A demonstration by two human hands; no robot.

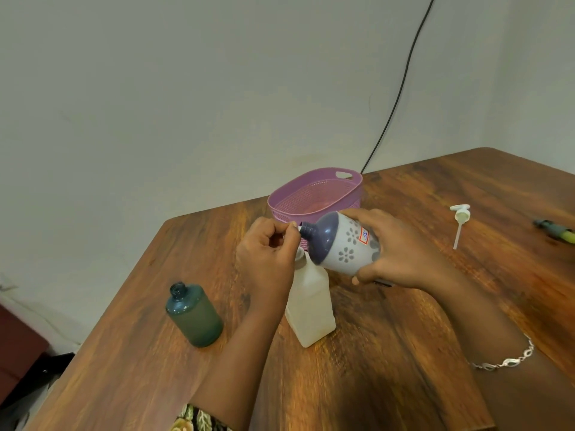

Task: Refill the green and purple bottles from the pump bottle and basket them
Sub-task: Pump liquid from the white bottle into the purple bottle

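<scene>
My right hand (395,253) grips the purple bottle (342,244), a white body with grey flowers and a purple top, tilted on its side with its neck pointing left. My left hand (267,253) pinches a small white piece at that neck; what it is I cannot tell. Just below stands the white translucent pump bottle (311,306) with its pump off, its mouth partly hidden behind my left hand. The green bottle (194,314) stands uncapped on the table to the left. The purple basket (314,194) sits behind my hands with nothing visible inside.
The white pump head (460,219) with its tube lies on the wooden table (389,368) to the right. A dark green and yellow object (555,230) lies at the far right edge. A black cable (401,79) hangs down the wall behind the basket.
</scene>
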